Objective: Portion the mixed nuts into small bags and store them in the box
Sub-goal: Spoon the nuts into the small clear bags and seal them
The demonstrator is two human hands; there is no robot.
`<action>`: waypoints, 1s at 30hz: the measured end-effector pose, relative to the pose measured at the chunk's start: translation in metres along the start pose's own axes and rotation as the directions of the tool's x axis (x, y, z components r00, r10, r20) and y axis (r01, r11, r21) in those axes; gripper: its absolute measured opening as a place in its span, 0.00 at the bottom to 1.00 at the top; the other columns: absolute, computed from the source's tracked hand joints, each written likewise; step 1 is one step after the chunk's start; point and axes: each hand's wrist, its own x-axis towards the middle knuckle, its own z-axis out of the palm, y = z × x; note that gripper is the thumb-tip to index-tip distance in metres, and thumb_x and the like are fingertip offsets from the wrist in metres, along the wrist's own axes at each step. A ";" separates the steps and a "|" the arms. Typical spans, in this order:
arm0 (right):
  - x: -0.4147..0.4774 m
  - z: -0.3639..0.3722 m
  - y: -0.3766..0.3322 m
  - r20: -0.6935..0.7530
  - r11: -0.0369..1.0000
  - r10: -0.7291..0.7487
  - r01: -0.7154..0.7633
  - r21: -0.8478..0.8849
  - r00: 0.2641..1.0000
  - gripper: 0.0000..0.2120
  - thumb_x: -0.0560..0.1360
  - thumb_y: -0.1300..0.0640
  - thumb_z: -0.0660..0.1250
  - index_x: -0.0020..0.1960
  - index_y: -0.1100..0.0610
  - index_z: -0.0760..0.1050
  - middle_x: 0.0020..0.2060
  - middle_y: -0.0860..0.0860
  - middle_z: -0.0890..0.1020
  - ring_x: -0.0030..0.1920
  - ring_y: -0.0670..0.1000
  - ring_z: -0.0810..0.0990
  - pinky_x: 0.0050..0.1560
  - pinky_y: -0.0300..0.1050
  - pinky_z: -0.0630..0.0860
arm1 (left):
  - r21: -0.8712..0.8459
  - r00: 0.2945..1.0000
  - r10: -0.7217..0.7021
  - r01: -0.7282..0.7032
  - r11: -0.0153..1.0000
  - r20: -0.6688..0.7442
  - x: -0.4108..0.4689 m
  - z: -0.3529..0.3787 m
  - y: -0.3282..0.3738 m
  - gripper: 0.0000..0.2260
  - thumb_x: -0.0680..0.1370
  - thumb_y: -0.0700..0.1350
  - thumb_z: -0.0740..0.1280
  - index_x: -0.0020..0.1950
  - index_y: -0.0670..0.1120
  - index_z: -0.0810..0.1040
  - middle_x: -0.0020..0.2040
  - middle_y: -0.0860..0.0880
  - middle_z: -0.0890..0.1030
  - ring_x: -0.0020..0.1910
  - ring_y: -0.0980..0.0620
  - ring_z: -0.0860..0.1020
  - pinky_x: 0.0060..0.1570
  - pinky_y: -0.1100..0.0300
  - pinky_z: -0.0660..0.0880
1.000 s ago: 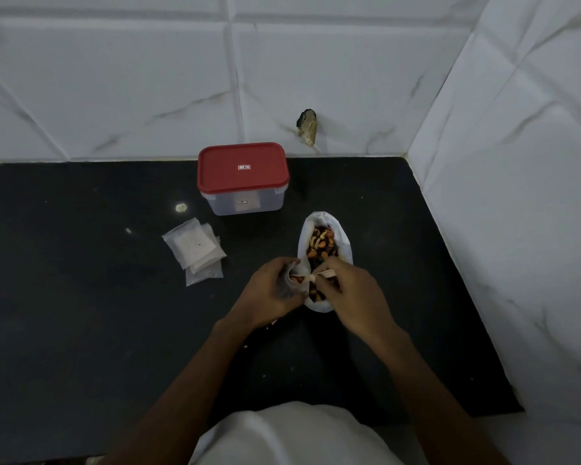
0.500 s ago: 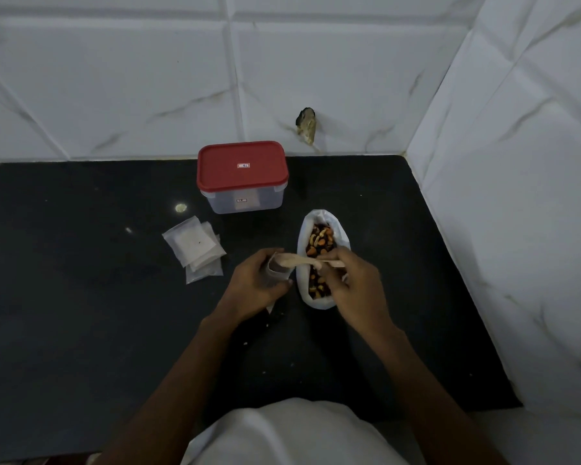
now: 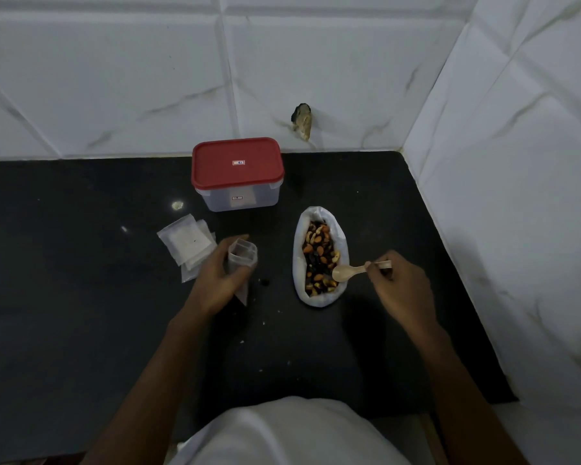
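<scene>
While the red-lidded box (image 3: 237, 174) stands closed at the back, we hold a small bag (image 3: 240, 256) and a spoon (image 3: 359, 268).
Our left hand (image 3: 215, 283) grips the small bag upright, mouth open, left of the mixed nuts (image 3: 319, 260); our right hand (image 3: 401, 286) pinches the spoon handle, bowl over the nuts' right edge. Spare bags (image 3: 185, 243) lie just beside the left hand.

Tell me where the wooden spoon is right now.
In the head view, right of centre: the right hand pinches the wooden spoon by its handle, its bowl over the near right edge of the open bag of mixed nuts.
</scene>
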 end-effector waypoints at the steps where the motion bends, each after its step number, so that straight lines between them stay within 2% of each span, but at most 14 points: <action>1: 0.001 -0.001 -0.001 0.011 0.999 -0.013 0.014 -0.032 1.000 0.07 0.79 0.51 0.66 0.43 0.49 0.73 0.34 0.47 0.78 0.36 0.46 0.77 0.35 0.42 0.69 | 0.009 1.000 0.026 -0.026 1.000 -0.016 -0.001 -0.006 0.000 0.21 0.78 0.41 0.67 0.69 0.53 0.70 0.57 0.64 0.73 0.54 0.72 0.72 0.53 0.66 0.70; 4: 0.005 0.001 -0.004 0.035 0.995 -0.050 0.053 -0.083 0.998 0.07 0.78 0.51 0.66 0.42 0.49 0.72 0.34 0.47 0.77 0.35 0.46 0.77 0.36 0.43 0.70 | 0.065 0.999 0.042 -0.044 0.997 0.029 -0.003 -0.019 -0.005 0.21 0.78 0.39 0.67 0.70 0.53 0.72 0.61 0.61 0.73 0.58 0.70 0.71 0.56 0.65 0.69; 8: 0.011 0.000 -0.009 0.059 0.981 -0.100 0.108 -0.164 0.993 0.07 0.79 0.50 0.65 0.44 0.51 0.72 0.35 0.47 0.77 0.36 0.45 0.76 0.35 0.42 0.69 | 0.216 0.975 0.028 -0.077 0.973 0.221 -0.002 -0.010 -0.011 0.24 0.77 0.43 0.70 0.70 0.58 0.69 0.64 0.56 0.73 0.61 0.64 0.72 0.62 0.60 0.70; 10: 0.014 0.000 -0.011 0.092 0.967 -0.124 0.141 -0.214 0.988 0.07 0.79 0.50 0.64 0.44 0.51 0.72 0.36 0.46 0.77 0.36 0.44 0.76 0.35 0.42 0.69 | 0.295 0.952 -0.003 -0.093 0.951 0.307 0.000 0.002 -0.008 0.28 0.76 0.44 0.71 0.73 0.55 0.66 0.66 0.54 0.72 0.62 0.61 0.72 0.65 0.56 0.70; 13: 0.021 0.001 -0.011 0.157 0.963 -0.113 0.147 -0.224 0.981 0.07 0.80 0.49 0.63 0.45 0.50 0.71 0.36 0.47 0.77 0.36 0.45 0.76 0.36 0.44 0.71 | 0.401 0.932 -0.022 -0.135 0.906 0.362 0.002 0.018 -0.005 0.30 0.75 0.48 0.72 0.75 0.52 0.65 0.68 0.51 0.72 0.64 0.57 0.72 0.66 0.54 0.70; 16: 0.027 0.003 -0.008 0.211 0.993 -0.058 0.079 -0.091 0.976 0.07 0.80 0.50 0.64 0.44 0.49 0.72 0.36 0.48 0.79 0.37 0.48 0.80 0.41 0.48 0.77 | 0.449 0.925 -0.026 -0.159 0.879 0.379 0.000 0.028 -0.004 0.30 0.74 0.51 0.72 0.74 0.51 0.67 0.68 0.51 0.74 0.64 0.57 0.72 0.67 0.53 0.70; 20: 0.027 0.009 -0.004 0.283 0.989 0.037 -0.076 0.129 0.958 0.05 0.80 0.52 0.64 0.47 0.53 0.75 0.40 0.51 0.82 0.38 0.49 0.82 0.39 0.43 0.76 | 0.488 0.918 -0.021 -0.191 0.852 0.397 -0.002 0.036 -0.003 0.29 0.74 0.54 0.71 0.73 0.52 0.69 0.67 0.51 0.75 0.65 0.55 0.72 0.67 0.48 0.69; 25: 0.023 0.024 -0.002 0.372 0.922 0.109 -0.233 0.309 0.922 0.09 0.79 0.51 0.65 0.49 0.57 0.77 0.40 0.52 0.83 0.34 0.48 0.80 0.35 0.42 0.73 | 0.491 0.926 -0.038 -0.164 0.855 0.376 0.000 0.040 -0.003 0.32 0.68 0.60 0.65 0.71 0.53 0.71 0.64 0.53 0.77 0.63 0.55 0.74 0.66 0.47 0.69; 30: 0.017 0.032 0.003 0.445 0.830 0.157 -0.362 0.424 0.882 0.10 0.78 0.51 0.67 0.47 0.58 0.78 0.39 0.51 0.82 0.32 0.47 0.79 0.32 0.40 0.70 | 0.476 0.924 -0.066 -0.131 0.870 0.376 -0.002 0.043 -0.006 0.32 0.67 0.62 0.64 0.71 0.54 0.71 0.62 0.55 0.77 0.61 0.56 0.74 0.67 0.46 0.68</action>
